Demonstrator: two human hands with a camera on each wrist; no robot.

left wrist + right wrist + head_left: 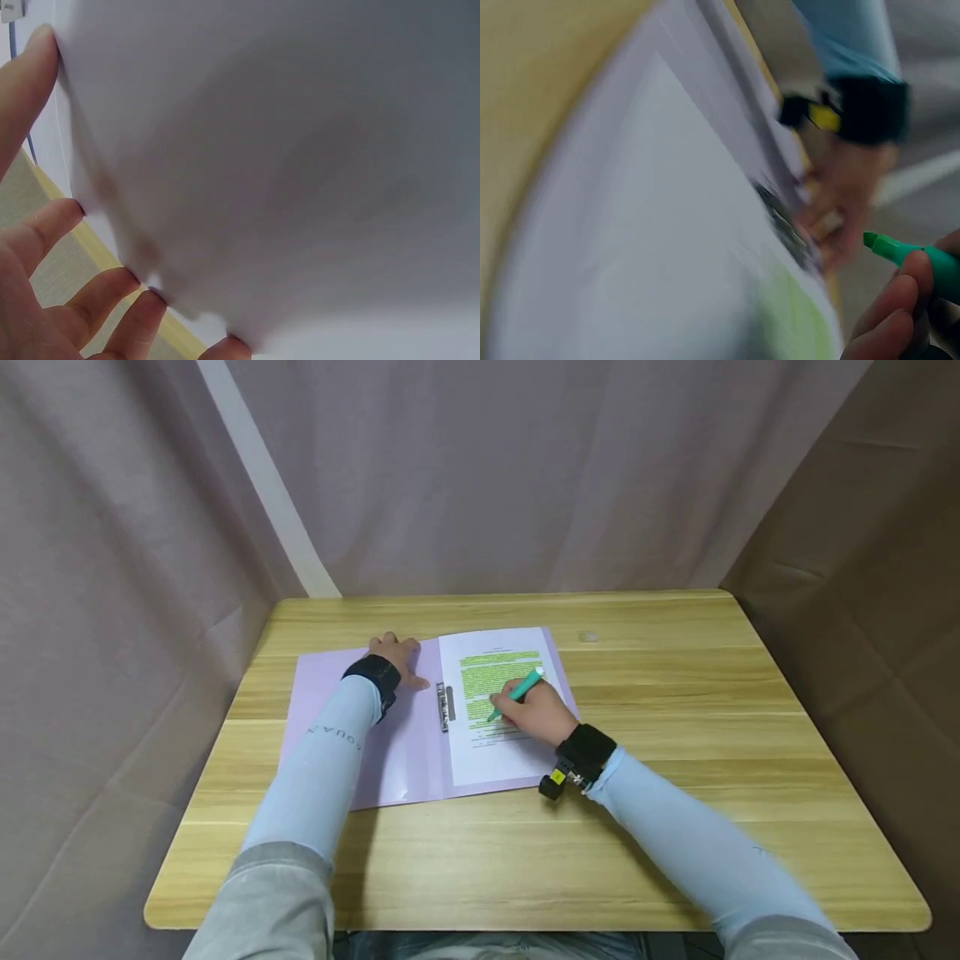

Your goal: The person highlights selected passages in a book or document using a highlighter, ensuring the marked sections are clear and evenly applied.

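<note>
One lilac folder (390, 760) is lying open near the middle of the wooden table (675, 710), with one printed sheet (491, 752) clipped on its right half; most of the upper lines are showing green highlighting. The left hand (395, 658) is resting flat on the folder's far left flap, fingers spread and relaxed. The right hand (534, 712) is gripping one teal highlighter (519, 692), its tip touching the sheet's middle lines. One small pale object (588, 636), too blurred to identify, is lying far right of the folder.
</note>
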